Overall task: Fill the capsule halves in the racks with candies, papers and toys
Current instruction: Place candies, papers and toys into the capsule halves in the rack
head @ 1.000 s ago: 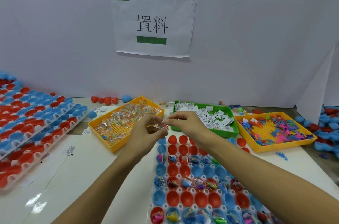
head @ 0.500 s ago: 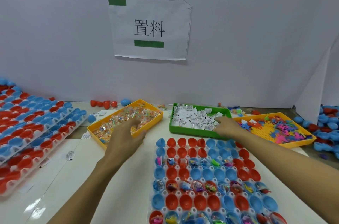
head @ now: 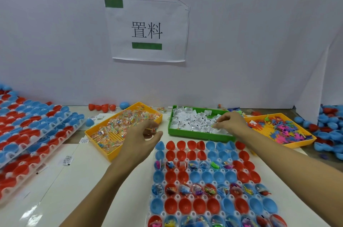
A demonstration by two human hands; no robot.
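Nearest: rack (head: 202,213) of red and blue capsule halves on the worktop (head: 89,186), front centre. Some rows hold candies, papers and toys; the rows between sit bare, as do the two farthest rows.

Left hand (head: 143,137) hovers at the near right corner of the yellow candy tray (head: 104,145), fingers curled, thumb and fingertips pinching a small wrapped candy (head: 153,130). Tray lies just left of the rack's far end.

Right hand (head: 230,122) is over the green paper tray (head: 185,134), fingers bent down into the folded white papers (head: 193,120), pinching at one; whether it is lifted clear, cannot tell.

Right of that, a yellow toy tray (head: 297,143) of coloured toys (head: 282,130).

Far left: stacked racks (head: 27,130) of capsule halves. Loose halves (head: 330,130) heaped far right. On the back wall, a printed sign (head: 147,29).
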